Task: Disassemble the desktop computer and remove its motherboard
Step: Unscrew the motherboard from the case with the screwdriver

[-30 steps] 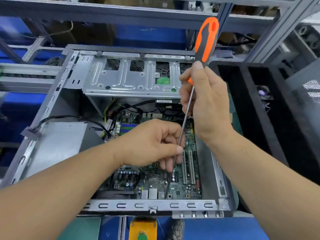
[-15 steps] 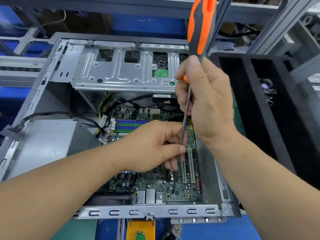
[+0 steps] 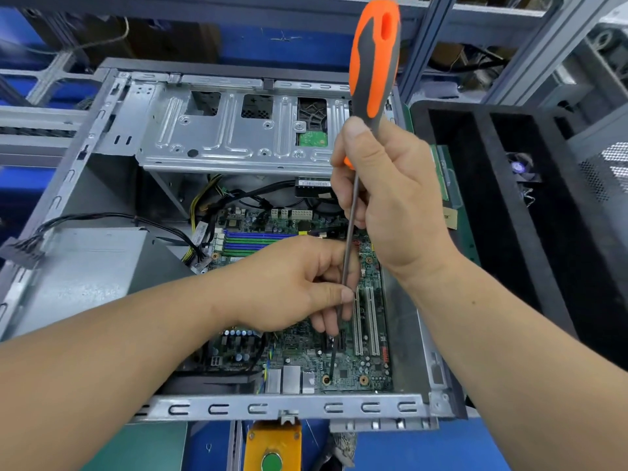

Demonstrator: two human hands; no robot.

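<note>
An open desktop case (image 3: pixel 285 407) lies on its side with the green motherboard (image 3: pixel 370 365) inside. My right hand (image 3: pixel 390 195) grips the lower end of the orange-and-grey handle of a long screwdriver (image 3: pixel 373 59), which stands nearly upright. Its thin shaft runs down to a brass-ringed screw hole (image 3: pixel 327 379) near the board's front edge. My left hand (image 3: pixel 295 283) pinches the shaft about halfway down, thumb against fingers, and hides the middle of the board.
A grey power supply (image 3: pixel 88 266) with black cables fills the case's left side. The metal drive cage (image 3: pixel 238 130) spans the back. A black divided tray (image 3: pixel 503 232) stands to the right. A yellow box with a green button (image 3: pixel 272 450) sits below the case.
The view has shifted, so the case sits lower and nearer. The screwdriver stands a little more upright, its tip still at the front of the board. Both hands keep their hold.
</note>
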